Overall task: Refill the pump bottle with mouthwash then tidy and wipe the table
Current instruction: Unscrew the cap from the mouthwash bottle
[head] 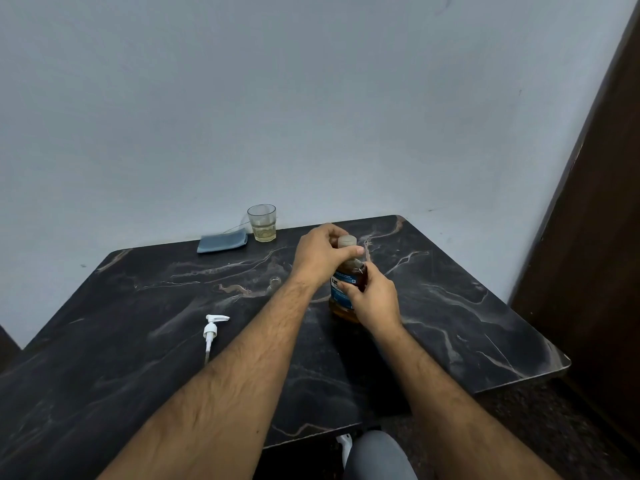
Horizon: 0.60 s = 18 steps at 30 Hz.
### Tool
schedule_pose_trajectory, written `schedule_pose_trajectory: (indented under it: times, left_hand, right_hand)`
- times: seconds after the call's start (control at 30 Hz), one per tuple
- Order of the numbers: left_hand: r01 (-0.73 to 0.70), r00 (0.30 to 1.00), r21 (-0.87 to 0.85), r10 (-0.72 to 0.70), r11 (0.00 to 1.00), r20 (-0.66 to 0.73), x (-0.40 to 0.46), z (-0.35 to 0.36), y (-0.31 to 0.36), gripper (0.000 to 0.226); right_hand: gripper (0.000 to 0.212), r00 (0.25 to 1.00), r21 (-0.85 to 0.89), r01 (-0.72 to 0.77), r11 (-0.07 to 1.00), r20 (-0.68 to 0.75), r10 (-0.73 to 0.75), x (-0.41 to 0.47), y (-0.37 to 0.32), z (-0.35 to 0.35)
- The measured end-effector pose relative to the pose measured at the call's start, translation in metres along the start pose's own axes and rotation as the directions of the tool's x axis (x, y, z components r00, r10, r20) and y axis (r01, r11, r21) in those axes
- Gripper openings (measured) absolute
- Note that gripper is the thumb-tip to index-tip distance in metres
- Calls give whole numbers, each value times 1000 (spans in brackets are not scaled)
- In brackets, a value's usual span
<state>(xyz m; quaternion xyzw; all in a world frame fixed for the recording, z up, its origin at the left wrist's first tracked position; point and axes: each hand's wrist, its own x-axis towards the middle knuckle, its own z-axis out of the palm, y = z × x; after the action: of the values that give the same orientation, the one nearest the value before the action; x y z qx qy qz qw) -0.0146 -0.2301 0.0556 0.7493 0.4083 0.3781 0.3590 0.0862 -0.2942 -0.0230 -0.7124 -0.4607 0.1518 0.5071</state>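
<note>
Where a pale blue-grey plaster wall (pixel 311 98) filled the upper half of the head view, a dark brown wooden panel (pixel 602 237) ran down its right edge. Below the wall lay a black marble-patterned table (pixel 138 341) with pale veins, its rounded far corner pushed near the wall.

Two bare forearms reached in from the bottom edge toward the right middle of the table. There an upright clear plastic mouthwash bottle (pixel 346 311), amber liquid inside and a blue label on its front, stood on the table. The left hand (pixel 320 252) was curled over the bottle's top, fingers and thumb wrapped around the translucent cap (pixel 347 241). The right hand (pixel 374 299) gripped the bottle's body from the right side, fingers folded across the label.

At the far edge of the table, close to the wall, a folded grey-blue cloth (pixel 222 242) lay flat. Just beside it on the right stood a clear faceted drinking glass (pixel 262 222) holding a little pale yellow liquid at the bottom.

On the near left part of the table, well apart from the bottle, a white plastic pump head (pixel 211 330) with its dip tube lay on its side.

A small clear round object (pixel 275 280), too faint to identify, sat just left of the left forearm.
</note>
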Motion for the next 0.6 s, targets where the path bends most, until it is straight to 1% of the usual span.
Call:
schedule_pose_trajectory:
  times: [0.07,0.13,0.2,0.27,0.3,0.33,0.4,0.5,0.6]
  left_hand:
    - [17,997,41,-14,999,-79,-2,6,3,44]
    - [33,996,52,-28,998,-88,-2,10,7,47]
    - [11,1000,30,-11,999,-19,-1,12,8,53]
    - [-6,995,-14,7,1000,100,-2,12,8,66]
    - [-6,990,-32,11,999,144,-3,11,7,68]
    - [-5,986,-47,13,999,165,-4,10,5,68]
    - [1,988,-87,13,996,154,-5,7,-1,63]
    - [4,995,-134,10,991,103,-7,2,-9,56]
    - [-16,999,-136,21,991,36,-9,-1,-13,50]
  right_hand:
    - [32,1000,2,0,1000,-2,0,0,0,0]
    - [32,1000,1,1,1000,4,-1,1,0,-1]
    - [31,1000,1,6,1000,5,-6,1,0,-2]
    - [32,1000,7,9,1000,6,-9,2,-1,-2]
    - [33,1000,7,11,1000,6,-12,2,-1,-2]
    - [34,1000,3,14,1000,4,-14,2,0,-2]
    - [33,1000,-7,17,1000,-1,-17,3,1,-1]
    - [32,1000,-5,18,1000,-5,-18,2,1,-2]
    - [33,1000,4,23,1000,-6,-23,1,1,-2]
